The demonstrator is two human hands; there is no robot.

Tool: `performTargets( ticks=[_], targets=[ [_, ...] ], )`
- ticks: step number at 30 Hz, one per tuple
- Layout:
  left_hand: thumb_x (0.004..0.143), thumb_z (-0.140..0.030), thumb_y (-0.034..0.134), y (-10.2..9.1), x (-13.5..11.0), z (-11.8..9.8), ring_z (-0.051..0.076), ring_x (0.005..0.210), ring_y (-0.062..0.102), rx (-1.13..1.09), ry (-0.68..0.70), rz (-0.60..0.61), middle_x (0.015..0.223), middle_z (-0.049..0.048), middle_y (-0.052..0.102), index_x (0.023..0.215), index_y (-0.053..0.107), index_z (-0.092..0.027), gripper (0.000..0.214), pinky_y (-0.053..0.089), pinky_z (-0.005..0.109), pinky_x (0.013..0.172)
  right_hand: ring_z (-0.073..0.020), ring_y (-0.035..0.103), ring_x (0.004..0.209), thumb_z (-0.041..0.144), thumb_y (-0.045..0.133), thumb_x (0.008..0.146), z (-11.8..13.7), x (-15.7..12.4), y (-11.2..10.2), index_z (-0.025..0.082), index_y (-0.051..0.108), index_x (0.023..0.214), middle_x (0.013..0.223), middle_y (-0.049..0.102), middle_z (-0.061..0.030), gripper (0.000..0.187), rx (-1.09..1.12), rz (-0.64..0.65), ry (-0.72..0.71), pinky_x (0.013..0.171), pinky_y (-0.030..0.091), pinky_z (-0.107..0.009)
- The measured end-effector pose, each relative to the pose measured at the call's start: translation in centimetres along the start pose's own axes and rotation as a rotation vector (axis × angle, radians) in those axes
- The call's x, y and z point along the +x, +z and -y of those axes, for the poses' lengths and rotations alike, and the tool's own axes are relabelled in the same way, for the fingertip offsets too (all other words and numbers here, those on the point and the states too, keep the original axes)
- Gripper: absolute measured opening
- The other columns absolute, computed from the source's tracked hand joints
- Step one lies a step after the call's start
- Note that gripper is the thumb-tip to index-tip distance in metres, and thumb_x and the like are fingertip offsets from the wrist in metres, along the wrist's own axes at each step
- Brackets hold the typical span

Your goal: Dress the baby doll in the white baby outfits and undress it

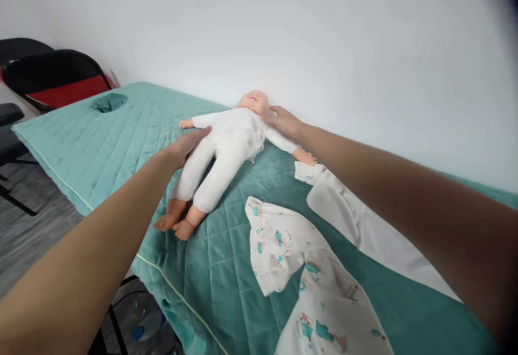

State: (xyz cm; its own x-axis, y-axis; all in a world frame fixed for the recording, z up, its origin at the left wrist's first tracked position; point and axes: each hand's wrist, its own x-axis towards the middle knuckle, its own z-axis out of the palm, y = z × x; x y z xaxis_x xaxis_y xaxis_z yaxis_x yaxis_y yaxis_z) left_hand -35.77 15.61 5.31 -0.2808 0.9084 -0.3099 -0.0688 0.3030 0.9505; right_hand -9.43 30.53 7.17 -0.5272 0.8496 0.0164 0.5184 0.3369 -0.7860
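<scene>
A baby doll with a white cloth body and bare plastic head, hands and feet lies on its back on a green quilted cover. My left hand grips its hip, thumb on top and the other fingers mostly hidden along the side. At the doll's shoulder and neck, my right hand is closed around it, some fingertips out of sight. White printed baby clothes lie spread in front of the doll. Beneath my right forearm is another white garment, partly covered by the arm.
The cover lies over a table against a white wall and has a round hole at the far left. Black and red folding chairs stand beyond that end. A bottle with a blue cap is on the floor below.
</scene>
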Motion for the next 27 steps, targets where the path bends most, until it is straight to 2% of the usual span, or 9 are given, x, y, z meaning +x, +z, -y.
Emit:
performTargets(
  ticks=[4, 8, 10, 12, 14, 15, 19, 23, 27],
  targets=[
    [0.077, -0.035, 0.073, -0.4, -2.8, 1.4, 0.024, 0.089, 0.069, 0.108, 0.210, -0.303, 0.099, 0.0103, 0.072, 0.117, 0.066, -0.015, 0.046, 0.058, 0.040, 0.080, -0.0212, 0.064, 0.108, 0.051, 0.047, 0.098, -5.2, -6.1, -3.6, 0.014, 0.050, 0.140, 0.131, 0.067, -0.0134, 0.056, -0.216, -0.149, 0.210, 0.093, 0.049, -0.030],
    [0.083, -0.026, 0.063, 2.0, -9.9, 2.6, 0.024, 0.113, 0.063, 0.362, 0.581, -0.559, 0.122, 0.0109, 0.067, 0.116, 0.064, -0.016, 0.035, 0.051, 0.043, 0.100, -0.0281, 0.065, 0.096, 0.048, 0.043, 0.097, -9.6, -13.8, -9.3, 0.014, 0.068, 0.101, 0.103, 0.073, -0.0156, 0.042, -0.427, -0.256, 0.359, 0.088, 0.046, -0.038],
    [0.088, -0.030, 0.058, 4.5, -13.6, 3.3, 0.022, 0.111, 0.063, 0.481, 0.698, -0.330, 0.126, 0.0091, 0.066, 0.121, 0.062, -0.019, 0.034, 0.050, 0.042, 0.101, -0.0311, 0.065, 0.094, 0.054, 0.052, 0.092, -10.8, -17.3, -11.9, 0.016, 0.069, 0.093, 0.100, 0.073, -0.0160, 0.042, -0.533, -0.184, 0.391, 0.084, 0.045, -0.039],
    [0.086, -0.036, 0.064, 7.4, -16.3, 4.2, 0.023, 0.122, 0.060, 0.620, 0.684, 0.121, 0.142, 0.0095, 0.058, 0.142, 0.049, -0.024, 0.059, 0.051, 0.039, 0.101, -0.0321, 0.065, 0.099, 0.054, 0.052, 0.092, -11.0, -20.2, -13.9, 0.015, 0.069, 0.106, 0.112, 0.072, -0.0176, 0.045, -0.735, 0.018, 0.372, 0.083, 0.044, -0.039],
    [0.077, -0.038, 0.075, 10.1, -17.9, 5.1, 0.028, 0.132, 0.054, 0.801, 0.648, 0.444, 0.152, 0.0109, 0.050, 0.151, 0.040, -0.026, 0.082, 0.048, 0.041, 0.106, -0.0326, 0.064, 0.105, 0.046, 0.051, 0.094, -10.2, -22.6, -15.2, 0.015, 0.066, 0.117, 0.121, 0.069, -0.0184, 0.042, -0.863, 0.149, 0.332, 0.083, 0.043, -0.039],
    [0.075, -0.035, 0.076, 11.4, -18.3, 5.5, 0.030, 0.133, 0.053, 0.904, 0.639, 0.504, 0.150, 0.0113, 0.053, 0.149, 0.044, -0.025, 0.082, 0.046, 0.043, 0.109, -0.0326, 0.064, 0.107, 0.042, 0.051, 0.094, -9.5, -23.7, -15.5, 0.016, 0.065, 0.120, 0.122, 0.069, -0.0176, 0.039, -0.884, 0.165, 0.313, 0.084, 0.043, -0.039],
    [0.077, -0.014, 0.061, 16.4, -19.6, 5.8, 0.030, 0.116, 0.063, 1.105, 0.654, 0.359, 0.123, 0.0100, 0.069, 0.122, 0.064, -0.020, 0.046, 0.048, 0.045, 0.102, -0.0316, 0.065, 0.108, 0.034, 0.040, 0.099, -4.3, -28.5, -15.6, 0.026, 0.065, 0.122, 0.124, 0.071, -0.0099, 0.035, -0.898, 0.091, 0.164, 0.084, 0.045, -0.039],
    [0.072, -0.005, 0.054, 21.9, -23.6, 3.5, 0.026, 0.117, 0.062, 0.955, 1.012, 0.355, 0.127, 0.0100, 0.066, 0.135, 0.053, -0.020, 0.064, 0.049, 0.040, 0.100, -0.0285, 0.068, 0.105, 0.039, 0.033, 0.103, 1.8, -34.3, -14.9, 0.029, 0.064, 0.127, 0.120, 0.074, -0.0054, 0.041, -0.854, 0.049, -0.052, 0.083, 0.046, -0.036],
    [0.069, 0.001, 0.049, 26.8, -28.1, 0.2, 0.030, 0.128, 0.053, 0.927, 1.307, 0.133, 0.139, 0.0160, 0.053, 0.137, 0.048, -0.020, 0.072, 0.044, 0.051, 0.104, -0.0245, 0.069, 0.105, 0.032, 0.037, 0.101, 6.5, -40.0, -14.7, 0.027, 0.066, 0.120, 0.118, 0.075, -0.0041, 0.035, -0.769, 0.029, -0.163, 0.085, 0.045, -0.033]
  ],
)
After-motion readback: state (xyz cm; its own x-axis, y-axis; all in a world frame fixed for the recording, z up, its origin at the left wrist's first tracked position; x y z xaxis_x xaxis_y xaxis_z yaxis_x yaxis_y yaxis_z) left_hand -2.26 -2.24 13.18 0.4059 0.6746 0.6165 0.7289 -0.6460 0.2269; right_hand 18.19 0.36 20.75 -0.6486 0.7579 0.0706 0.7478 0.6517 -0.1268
